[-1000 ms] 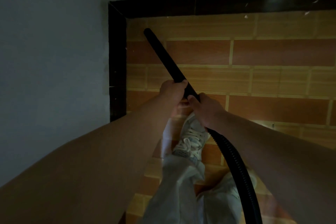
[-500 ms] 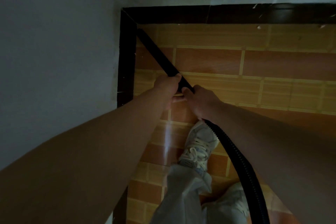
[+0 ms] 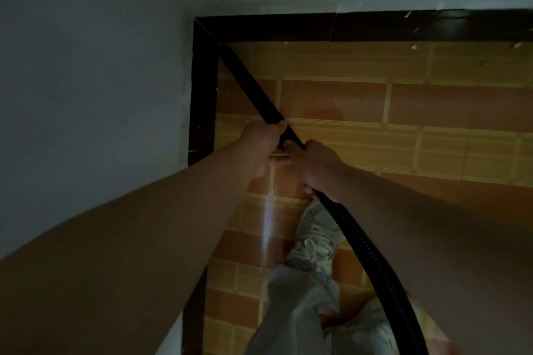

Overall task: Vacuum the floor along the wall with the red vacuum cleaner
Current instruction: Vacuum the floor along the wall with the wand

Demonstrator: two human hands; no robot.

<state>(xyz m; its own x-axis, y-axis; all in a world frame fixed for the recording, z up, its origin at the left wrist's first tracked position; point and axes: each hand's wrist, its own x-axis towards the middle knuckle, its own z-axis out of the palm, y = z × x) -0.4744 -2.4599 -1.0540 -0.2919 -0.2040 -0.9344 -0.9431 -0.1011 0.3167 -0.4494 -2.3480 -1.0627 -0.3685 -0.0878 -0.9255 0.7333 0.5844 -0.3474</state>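
Left hand was curled round the black rigid vacuum wand; right hand gripped it just behind, where the black ribbed hose joined, and the two hands almost touched. The wand ran up-left from the hands, its tip in the corner, against the dark skirting board below the grey wall. The hose passed a pale laced trainer on the orange brick-pattern tiled floor.
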